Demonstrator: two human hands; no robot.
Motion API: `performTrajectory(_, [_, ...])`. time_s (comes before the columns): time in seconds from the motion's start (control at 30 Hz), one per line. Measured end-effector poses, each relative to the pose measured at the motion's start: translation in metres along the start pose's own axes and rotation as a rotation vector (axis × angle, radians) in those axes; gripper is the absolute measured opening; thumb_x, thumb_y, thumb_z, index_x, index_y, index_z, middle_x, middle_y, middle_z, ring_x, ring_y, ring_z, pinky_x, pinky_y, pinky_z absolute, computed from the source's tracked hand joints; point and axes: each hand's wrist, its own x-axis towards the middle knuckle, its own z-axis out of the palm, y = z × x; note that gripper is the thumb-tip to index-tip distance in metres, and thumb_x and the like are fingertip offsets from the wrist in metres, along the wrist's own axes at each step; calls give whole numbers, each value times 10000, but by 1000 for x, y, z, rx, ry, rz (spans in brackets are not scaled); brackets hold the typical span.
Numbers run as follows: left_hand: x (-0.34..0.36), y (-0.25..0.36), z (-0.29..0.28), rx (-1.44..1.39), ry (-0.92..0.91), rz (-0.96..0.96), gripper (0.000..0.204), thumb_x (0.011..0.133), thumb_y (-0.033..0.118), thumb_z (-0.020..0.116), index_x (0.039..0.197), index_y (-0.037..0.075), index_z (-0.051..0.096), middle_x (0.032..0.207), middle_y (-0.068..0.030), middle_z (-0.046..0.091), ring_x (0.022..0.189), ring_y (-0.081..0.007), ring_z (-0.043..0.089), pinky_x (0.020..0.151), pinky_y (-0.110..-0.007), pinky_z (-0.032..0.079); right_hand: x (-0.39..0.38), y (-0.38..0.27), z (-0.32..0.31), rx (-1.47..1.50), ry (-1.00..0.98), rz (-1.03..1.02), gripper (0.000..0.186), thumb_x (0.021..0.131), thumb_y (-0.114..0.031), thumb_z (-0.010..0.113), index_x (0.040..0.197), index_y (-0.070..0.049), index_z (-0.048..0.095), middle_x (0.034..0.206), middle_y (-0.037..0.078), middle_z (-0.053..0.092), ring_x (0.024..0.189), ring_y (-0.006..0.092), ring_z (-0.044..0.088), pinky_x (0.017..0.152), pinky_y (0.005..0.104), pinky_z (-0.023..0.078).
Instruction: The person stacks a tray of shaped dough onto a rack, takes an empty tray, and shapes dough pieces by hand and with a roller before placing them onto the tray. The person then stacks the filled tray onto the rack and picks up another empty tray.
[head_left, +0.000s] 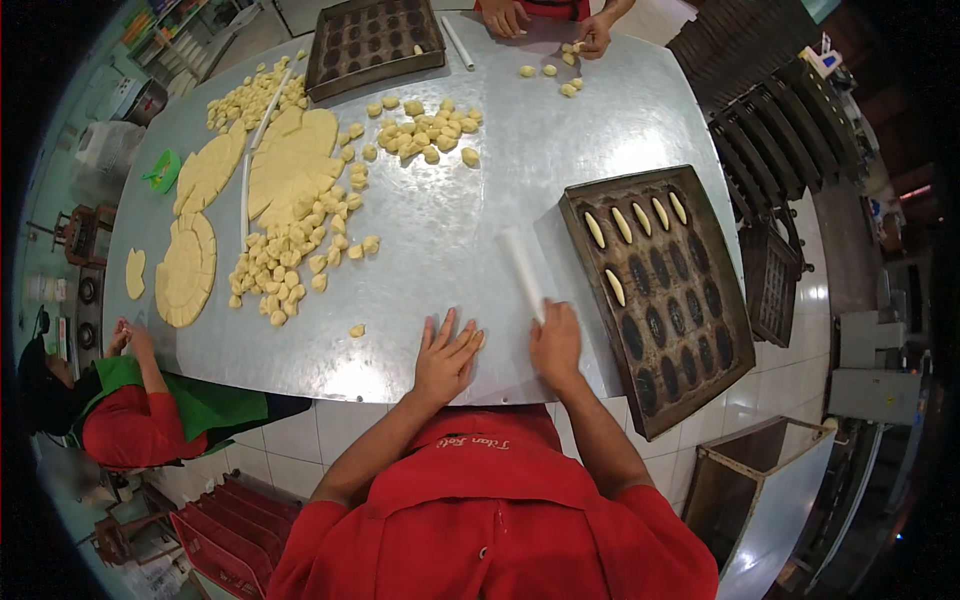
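My left hand (445,358) lies palm down with fingers spread on the metal table (420,230), near its front edge. My right hand (555,345) is closed around a white rolling pin (522,265), slightly blurred. Right of it is a dark baking tray (720,310) of oval hollows, several holding pale elongated dough strips (642,218). A lone dough lump (357,330) sits left of my left hand. Further left are piles of small dough pieces (285,270), scored flat dough slabs (180,270), a long white rod (247,190) and a small green bowl (165,172).
Another tray (375,30) and white stick (458,45) lie at the back. A co-worker's hands (595,35) handle dough there; another person (140,430) stands left. Stacked trays (770,135) are right, a metal box (760,500) lower right, red crates (225,535) lower left.
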Motion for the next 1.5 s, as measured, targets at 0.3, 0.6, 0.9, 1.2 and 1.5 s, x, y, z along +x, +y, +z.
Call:
performTrajectory(0.3, [-13,-28,1,-96,-134,-48,547,806,198,625,1306,2,523,1387,-181,501,1355,-332,396,1109,-510,287,-25,-32,20,81,-110,-467,548,851,-210,603,1354,-24,488,1411,165,482,1338,302,432,1069,508,349])
performTrajectory(0.6, [66,-59,8,204,-118,-96,706,836,302,556,1403,-74,368,1508,-229,311,1438,-343,232,1147,-537,192,59,-45,28,-74,-46,-364,607,884,-315,532,1391,3,427,1500,187,353,1413,315,301,1100,593,231])
performTrajectory(0.9, [-22,2,-16,-15,-205,-102,675,830,249,549,1389,-85,372,1504,-256,297,1425,-389,243,1148,-540,183,-44,-14,24,115,-164,-320,413,821,-146,612,1205,1,575,1350,198,527,1270,338,496,1022,491,386])
performTrajectory(1.2, [25,-20,24,-147,-147,-114,649,856,182,538,1426,-48,333,1520,-243,271,1436,-364,224,1157,-538,158,18,-37,22,21,-86,-353,575,842,-131,589,1368,38,429,1454,237,390,1391,369,325,1125,523,256])
performTrajectory(1.5, [-56,-17,-4,-249,-191,86,524,845,152,592,1333,-10,491,1439,-200,432,1378,-341,364,1126,-501,265,-51,-52,15,318,-168,-376,549,854,-204,592,1314,61,452,1364,270,447,1316,407,396,1122,543,249])
